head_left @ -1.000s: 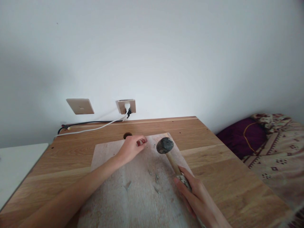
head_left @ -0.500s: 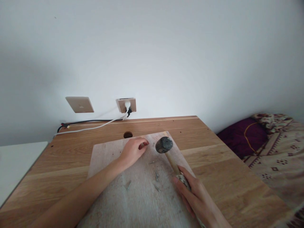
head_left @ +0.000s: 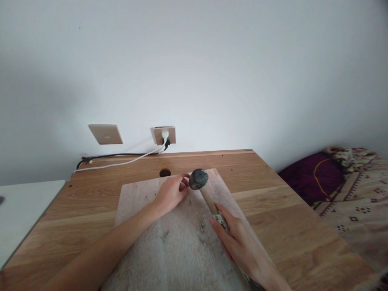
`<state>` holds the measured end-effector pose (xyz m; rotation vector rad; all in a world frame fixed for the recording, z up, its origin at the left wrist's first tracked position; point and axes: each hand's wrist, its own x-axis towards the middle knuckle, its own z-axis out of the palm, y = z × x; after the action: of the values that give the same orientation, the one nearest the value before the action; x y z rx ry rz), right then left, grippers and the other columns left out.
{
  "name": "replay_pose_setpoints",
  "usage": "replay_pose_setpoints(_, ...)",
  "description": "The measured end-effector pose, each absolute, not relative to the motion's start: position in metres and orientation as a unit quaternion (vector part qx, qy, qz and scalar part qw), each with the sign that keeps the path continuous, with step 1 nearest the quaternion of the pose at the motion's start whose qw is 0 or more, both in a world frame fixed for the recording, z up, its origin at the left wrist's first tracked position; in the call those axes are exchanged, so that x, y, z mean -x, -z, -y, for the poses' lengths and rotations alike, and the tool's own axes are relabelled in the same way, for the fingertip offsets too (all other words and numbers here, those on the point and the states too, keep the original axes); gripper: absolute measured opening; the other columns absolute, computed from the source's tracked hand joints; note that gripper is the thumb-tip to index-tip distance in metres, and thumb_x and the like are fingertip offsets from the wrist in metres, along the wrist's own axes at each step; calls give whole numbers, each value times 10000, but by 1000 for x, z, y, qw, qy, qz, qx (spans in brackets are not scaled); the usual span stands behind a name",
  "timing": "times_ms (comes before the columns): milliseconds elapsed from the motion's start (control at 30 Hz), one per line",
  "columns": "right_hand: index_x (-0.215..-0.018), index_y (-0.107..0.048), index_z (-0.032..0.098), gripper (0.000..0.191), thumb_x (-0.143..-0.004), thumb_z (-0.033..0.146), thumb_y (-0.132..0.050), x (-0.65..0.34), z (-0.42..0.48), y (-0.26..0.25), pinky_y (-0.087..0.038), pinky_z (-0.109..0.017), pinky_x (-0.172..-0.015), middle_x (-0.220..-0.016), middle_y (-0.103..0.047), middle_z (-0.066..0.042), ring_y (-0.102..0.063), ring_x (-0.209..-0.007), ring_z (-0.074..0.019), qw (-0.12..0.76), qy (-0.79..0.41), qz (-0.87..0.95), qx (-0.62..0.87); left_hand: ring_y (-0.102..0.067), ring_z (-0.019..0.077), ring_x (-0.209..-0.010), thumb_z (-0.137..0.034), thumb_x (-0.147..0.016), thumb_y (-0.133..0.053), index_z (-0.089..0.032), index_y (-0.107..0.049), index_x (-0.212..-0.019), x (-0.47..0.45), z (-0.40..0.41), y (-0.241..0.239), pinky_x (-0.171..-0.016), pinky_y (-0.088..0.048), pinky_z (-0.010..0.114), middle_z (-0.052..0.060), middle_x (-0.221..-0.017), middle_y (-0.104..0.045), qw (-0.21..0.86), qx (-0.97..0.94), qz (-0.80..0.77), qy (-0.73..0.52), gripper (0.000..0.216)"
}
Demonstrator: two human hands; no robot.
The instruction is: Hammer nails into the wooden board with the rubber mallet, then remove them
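My right hand [head_left: 238,236] is wrapped round the handle of a mallet [head_left: 198,179] with a dark, rounded head and a light wooden shaft. The mallet's head is over the far part of a pale wooden board [head_left: 178,258], right beside the fingertips of my left hand [head_left: 172,192]. On the board, the left hand's thumb and fingers are pinched together; what they hold, if anything, is hidden by the fingers and mallet head. Several loose nails [head_left: 201,224] lie on the board between and in front of my hands.
Under the board is a wooden table [head_left: 281,218] with a round cable hole [head_left: 165,172]. White and black cables run along its back to a wall socket [head_left: 164,136]. A white surface [head_left: 30,214] stands at left; patterned bedding [head_left: 360,210] and a purple cushion [head_left: 312,178] lie at right.
The mallet in my right hand has moved left and slightly away from me, up to my left fingertips. My left hand stays at nearly the same spot on the board.
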<state>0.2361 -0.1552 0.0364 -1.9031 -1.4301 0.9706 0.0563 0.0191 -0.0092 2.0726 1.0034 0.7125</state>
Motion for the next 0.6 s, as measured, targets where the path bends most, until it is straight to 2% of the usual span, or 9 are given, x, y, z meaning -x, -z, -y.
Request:
replay_pose_setpoints(133,-1418,-588,196,576,-1025,592,-445,-232,150,-38,-427,-261,-447,-479,-506,80,-543,-421,-170,256,-411,535,693,-672,145,-682,17,-757,-622,-187,-651,-1142,-53,-22,6,-678,-502,256,15,-924,-763,372,-794,-393,-275,437)
replay_pose_setpoints(267,-1372,-616,190,562,-1018,595,-453,-234,150,-33,-444,-269,-466,-530,-550,54,-559,-450,-169,266,-389,542,696,-651,159,-692,-75,-752,-661,-185,-604,-958,-43,-21,-7,-623,-467,256,14,-880,-709,355,-810,-392,-253,241)
replay_pose_setpoints(367,-1420,-575,193,605,-1017,625,-449,-237,153,-26,-419,-250,-423,-511,-503,72,-525,-422,-156,263,-421,518,697,-657,193,-718,-175,-783,-690,-201,-594,-830,-39,-10,-15,-624,-454,279,12,-787,-673,298,-859,-380,-171,110)
replay_pose_setpoints(467,-1536,-451,152,753,-1000,681,-450,-241,158,-20,-403,-248,-403,-475,-459,93,-490,-399,-157,276,-435,485,706,-699,245,-826,-221,-832,-700,-200,-654,-895,-45,8,-17,-697,-508,326,60,-897,-706,200,-905,-357,-114,82)
replay_pose_setpoints(600,-1543,-426,101,810,-992,694,-460,-244,163,-17,-381,-245,-406,-443,-438,104,-454,-381,-147,310,-427,475,704,-712,282,-947,-97,-906,-604,-177,-697,-960,-56,28,-19,-839,-560,396,113,-1032,-713,71,-949,-295,-83,134)
